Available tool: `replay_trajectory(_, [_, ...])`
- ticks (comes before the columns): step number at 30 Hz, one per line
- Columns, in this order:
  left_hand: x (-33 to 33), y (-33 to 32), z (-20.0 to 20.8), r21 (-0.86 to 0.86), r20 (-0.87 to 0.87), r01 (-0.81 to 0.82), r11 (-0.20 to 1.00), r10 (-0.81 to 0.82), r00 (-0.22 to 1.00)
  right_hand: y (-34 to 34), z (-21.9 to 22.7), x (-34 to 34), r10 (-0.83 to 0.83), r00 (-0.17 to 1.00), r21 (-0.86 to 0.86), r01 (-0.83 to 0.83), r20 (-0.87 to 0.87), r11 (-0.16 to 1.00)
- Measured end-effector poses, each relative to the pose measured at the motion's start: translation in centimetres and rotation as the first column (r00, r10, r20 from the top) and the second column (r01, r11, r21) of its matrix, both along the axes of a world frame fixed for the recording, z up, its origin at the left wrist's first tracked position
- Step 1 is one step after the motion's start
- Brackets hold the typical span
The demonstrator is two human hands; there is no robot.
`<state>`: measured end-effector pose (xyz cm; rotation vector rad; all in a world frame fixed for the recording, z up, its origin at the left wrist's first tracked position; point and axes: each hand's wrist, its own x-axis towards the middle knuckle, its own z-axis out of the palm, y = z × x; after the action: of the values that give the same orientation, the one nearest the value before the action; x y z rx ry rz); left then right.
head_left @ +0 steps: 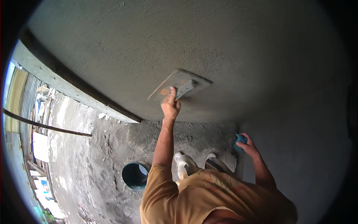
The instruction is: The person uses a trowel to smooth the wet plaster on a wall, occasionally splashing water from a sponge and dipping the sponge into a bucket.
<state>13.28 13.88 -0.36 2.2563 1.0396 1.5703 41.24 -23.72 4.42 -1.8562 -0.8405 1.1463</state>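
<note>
I saw L hand hold the float agst the wall, fingers closed round its handle, prob. to keep it flat. R hand, out from the wall, had fingers curled round a blue thing, type unclear; bucket stood farther out, prob. handy.

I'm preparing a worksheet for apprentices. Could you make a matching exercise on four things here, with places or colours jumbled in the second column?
1. Flat float
2. Blue item
3. Bucket
4. Shirt

A. Standing on the floor
B. Yellowish brown
C. Held in the left hand
D. Held in the right hand

Pairs: 1-C, 2-D, 3-A, 4-B
</note>
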Motion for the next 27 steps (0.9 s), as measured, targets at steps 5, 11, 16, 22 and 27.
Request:
replay_trajectory(5, [-6.4, 4.3, -0.6, -0.368, 0.494, -0.076, 0.927, 0.264, 0.829, -6.7, 1.2, 2.0, -0.336, 0.721, -0.092, 0.356, -0.606, 0.93])
replay_trajectory(11, [7.2, -1.5, 16.2, -0.241, 0.617, 0.084, 0.967, 0.086, 0.782, -6.2, -3.4, 8.2, -0.333, 0.62, -0.11, 0.37, -0.71, 0.922])
replay_trajectory(16, [18.0, -10.9, 10.3, -0.193, 0.234, 0.09, 0.977, -0.043, 0.971, -0.5, -1.9, 11.4, -0.06, 0.799, 0.054, 0.115, -0.599, 0.992])
replay_trajectory(22, [13.7, -7.8, 3.5, -0.172, 0.443, -0.11, 0.979, 0.177, 0.879, 3.0, 5.5, 7.3, 0.217, 0.889, 0.269, -0.112, -0.402, 0.957])
replay_trajectory(27, [7.2, -2.3, 20.2, 0.017, 0.366, -0.047, 0.999, 0.038, 0.93, 7.5, 17.4, -1.7, 0.839, 0.529, 0.457, -0.782, 0.125, 0.425])
